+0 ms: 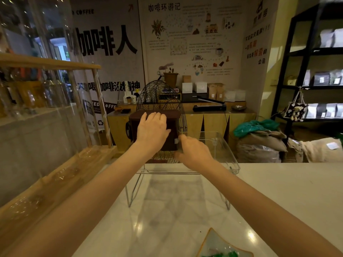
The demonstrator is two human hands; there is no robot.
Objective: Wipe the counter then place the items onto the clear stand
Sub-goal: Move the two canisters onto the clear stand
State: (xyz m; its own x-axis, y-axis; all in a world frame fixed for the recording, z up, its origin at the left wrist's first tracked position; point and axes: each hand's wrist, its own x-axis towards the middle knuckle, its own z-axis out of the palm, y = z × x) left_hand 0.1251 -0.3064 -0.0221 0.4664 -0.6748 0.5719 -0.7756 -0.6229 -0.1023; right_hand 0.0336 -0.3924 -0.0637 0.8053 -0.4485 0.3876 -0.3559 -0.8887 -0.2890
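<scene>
A dark brown box (pixel 171 127) stands at the left end of the clear stand (pixel 219 151), which rests on wire legs on the white marble counter (pixel 278 191). My left hand (pixel 152 129) lies over the box's top and front, fingers wrapped on it. My right hand (pixel 193 152) touches the box's lower right corner, by a small white tag, and the stand's near edge. The rest of the stand's top is bare.
A plate (pixel 220 245) with green bits sits at the counter's near right edge. A wooden rack with clear panels (pixel 55 164) runs along the left. Behind the counter stand a black wire fan (pixel 159 97), sacks (pixel 259 145) and black shelves (pixel 311 71).
</scene>
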